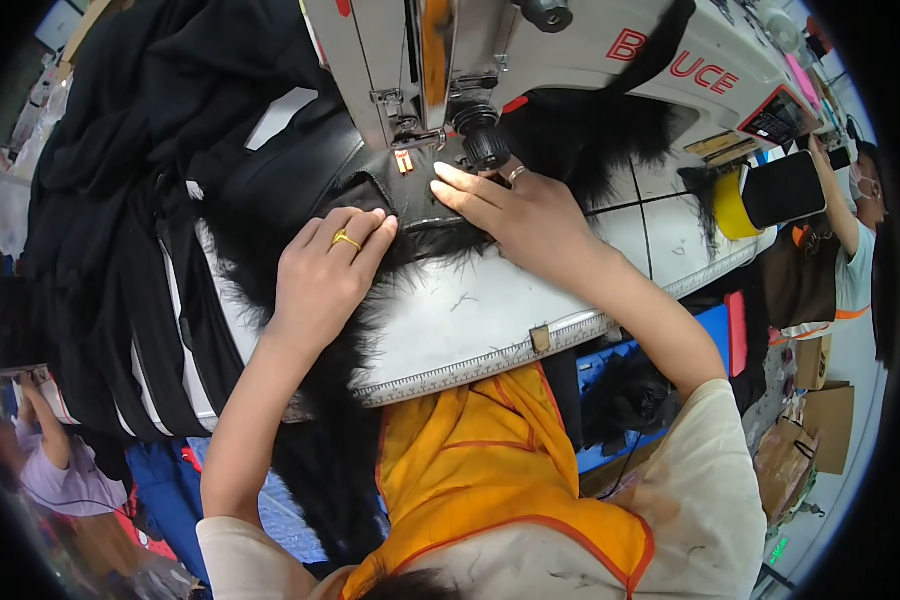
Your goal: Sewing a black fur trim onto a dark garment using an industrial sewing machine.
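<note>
A black piece with a smooth, leather-like face (422, 198) and long black fur (245, 250) along its edges lies on the bed of a sewing machine (580, 45). Left of the needle area, my left hand (332, 262), with a yellow ring, has its fingers pressed together on a folded edge of this piece. My right hand (532, 218) rests on the piece just right of the needle, fingers stretched out flat. A small orange-red part (403, 161) sits at the presser foot, between and beyond my fingertips. The underside of the piece is hidden.
Black cloth (170, 120) is heaped over the table's left side. A ruler strip (480, 362) runs along the front edge. At right stand a yellow roll (735, 205) and a dark-screened device (785, 190). Other people work at far left and far right.
</note>
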The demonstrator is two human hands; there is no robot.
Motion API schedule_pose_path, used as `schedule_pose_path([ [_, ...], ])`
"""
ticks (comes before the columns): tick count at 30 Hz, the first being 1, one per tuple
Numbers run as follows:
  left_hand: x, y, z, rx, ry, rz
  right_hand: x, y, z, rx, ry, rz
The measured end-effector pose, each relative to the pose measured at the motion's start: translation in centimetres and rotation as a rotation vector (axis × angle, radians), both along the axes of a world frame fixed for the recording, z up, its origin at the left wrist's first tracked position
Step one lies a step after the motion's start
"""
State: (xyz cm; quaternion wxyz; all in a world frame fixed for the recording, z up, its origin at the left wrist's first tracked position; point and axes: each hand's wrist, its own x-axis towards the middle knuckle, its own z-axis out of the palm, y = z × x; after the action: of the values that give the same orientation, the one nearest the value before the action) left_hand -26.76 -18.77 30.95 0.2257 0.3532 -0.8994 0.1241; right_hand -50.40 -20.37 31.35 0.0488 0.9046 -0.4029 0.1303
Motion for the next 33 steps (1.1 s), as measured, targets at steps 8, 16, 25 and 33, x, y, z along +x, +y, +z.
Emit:
schedule_pose_path([
  [8, 0.1, -0.4, 0.8, 0.136, 0.019, 0.014, -0.5, -1.4, -0.7, -0.217, 0.053, 0.131],
  [16, -0.1, -3.1, 0.3, -0.046, 0.006, 0.017, -1.4, -4.3, -1.4, -0.47, 0.119, 0.077],
  [25, 0.1, -5.0, -0.3, -0.086, 0.003, -0.043, -1.4, -4.6, -0.9, -0.393, -0.079, 0.017],
  [33, -0.2, -4.9, 0.2, -0.073, 0.025, -0.054, -1.2, -4.2, -0.8, -0.385, -0.09, 0.009],
])
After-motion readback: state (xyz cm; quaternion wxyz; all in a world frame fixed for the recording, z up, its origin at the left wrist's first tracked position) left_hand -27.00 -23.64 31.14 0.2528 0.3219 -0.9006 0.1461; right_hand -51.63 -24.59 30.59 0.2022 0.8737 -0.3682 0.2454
